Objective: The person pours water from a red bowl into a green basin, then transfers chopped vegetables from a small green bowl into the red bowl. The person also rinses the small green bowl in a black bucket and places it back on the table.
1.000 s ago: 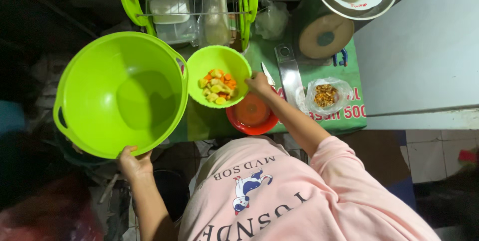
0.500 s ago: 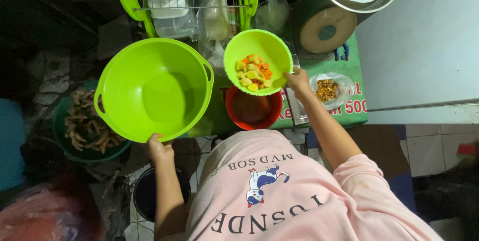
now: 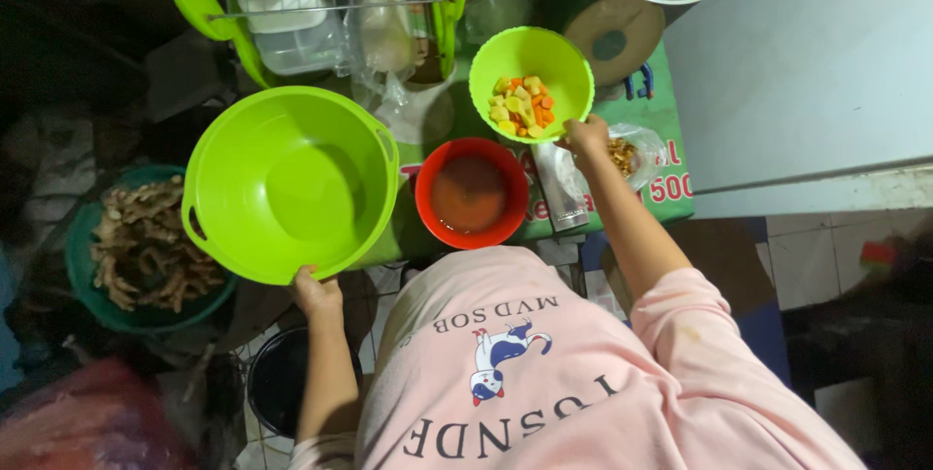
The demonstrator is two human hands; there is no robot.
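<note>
left hand [image 3: 316, 293]: clamped on near rim of big lime basin [image 3: 290, 183], basin empty, held level.
right hand [image 3: 587, 133]: gripping near rim of small lime bowl [image 3: 532, 81]; chopped carrot and pale vegetable pieces [image 3: 521, 105] inside.
between hands: red bowl [image 3: 472, 192] with brownish liquid, just below small bowl.
right of right hand: clear bag of brown bits [image 3: 632, 154], touching distance.
beyond basin: wire dish rack [image 3: 330, 3] with plastic tubs, close to far rim.
left of basin: dark green tub of roots [image 3: 136, 246], partly under basin edge.
open room: grey countertop [image 3: 807, 71] far right; the green mat [image 3: 671, 188] is crowded.
</note>
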